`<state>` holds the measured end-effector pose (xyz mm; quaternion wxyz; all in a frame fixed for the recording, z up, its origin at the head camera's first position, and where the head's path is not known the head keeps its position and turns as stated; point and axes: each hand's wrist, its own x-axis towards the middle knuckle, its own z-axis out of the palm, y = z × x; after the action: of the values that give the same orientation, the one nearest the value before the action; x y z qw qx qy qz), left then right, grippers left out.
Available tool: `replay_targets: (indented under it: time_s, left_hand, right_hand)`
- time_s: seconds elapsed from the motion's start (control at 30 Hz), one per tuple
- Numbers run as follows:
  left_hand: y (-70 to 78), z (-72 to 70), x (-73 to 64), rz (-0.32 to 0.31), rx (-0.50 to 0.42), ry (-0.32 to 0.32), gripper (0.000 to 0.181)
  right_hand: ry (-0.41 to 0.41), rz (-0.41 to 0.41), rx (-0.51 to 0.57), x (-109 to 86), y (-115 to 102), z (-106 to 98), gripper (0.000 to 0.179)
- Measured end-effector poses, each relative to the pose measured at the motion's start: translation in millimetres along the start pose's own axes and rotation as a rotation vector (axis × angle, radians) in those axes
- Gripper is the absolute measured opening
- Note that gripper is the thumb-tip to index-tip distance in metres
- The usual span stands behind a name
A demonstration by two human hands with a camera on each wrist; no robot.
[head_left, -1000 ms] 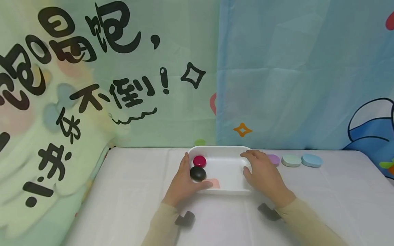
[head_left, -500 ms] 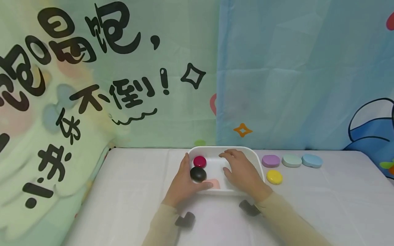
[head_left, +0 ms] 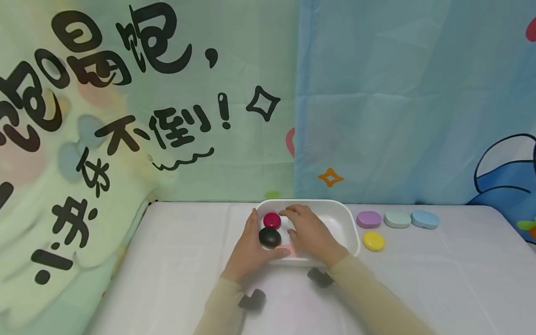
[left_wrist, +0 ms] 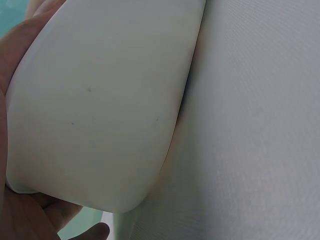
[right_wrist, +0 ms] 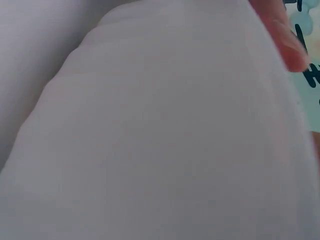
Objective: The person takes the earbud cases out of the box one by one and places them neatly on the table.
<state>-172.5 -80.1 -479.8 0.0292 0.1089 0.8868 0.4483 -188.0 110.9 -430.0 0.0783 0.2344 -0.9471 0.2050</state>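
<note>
My left hand (head_left: 250, 249) grips the left end of a white rectangular tray (head_left: 353, 232), its thumb reaching over the front rim. In the left wrist view the tray's outer wall (left_wrist: 100, 110) fills much of the picture, with fingers curled around its edges. Inside the tray, by the left hand, lie a glossy red round piece (head_left: 272, 220), a black round piece (head_left: 270, 237) and a flat pink piece (head_left: 293, 254). My right hand (head_left: 314, 235) hovers over the tray, fingers loosely bent, fingertips close to the red piece. A blurred tray wall (right_wrist: 175, 125) covers most of the right wrist view.
On the white-covered table (head_left: 176, 260), right of the tray, stand a purple piece (head_left: 369, 219), a pale green piece (head_left: 397, 219), a light blue piece (head_left: 425, 219) and a yellow round piece (head_left: 373, 241). A printed curtain (head_left: 402, 116) hangs behind the table.
My right hand has moved left from the tray's right edge to beside the red and black pieces, uncovering the purple and yellow pieces. The left hand and tray have stayed in place.
</note>
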Motion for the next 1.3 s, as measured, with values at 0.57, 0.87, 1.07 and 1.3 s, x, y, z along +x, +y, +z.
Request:
replay_targets:
  time_s: [0.57, 0.87, 1.07, 1.3]
  left_hand:
    - [3.9, -3.5, -1.9, 0.026, -0.015, -0.007, 0.132]
    - [4.2, -3.3, -2.0, 0.019, -0.022, -0.010, 0.130]
    - [5.2, -2.8, -2.0, 0.014, -0.048, 0.001, 0.129]
    - [6.1, -2.5, -2.1, 0.003, -0.055, 0.004, 0.129]
  right_hand:
    - [-0.026, -0.294, 0.097, 11.7, 7, 21, 0.046]
    - [-0.092, -0.341, 0.024, 11.2, 11, 23, 0.055]
    - [-0.066, -0.241, -0.061, 11.9, 11, 25, 0.060]
    - [-0.029, -0.054, -0.122, 10.9, 10, 28, 0.049]
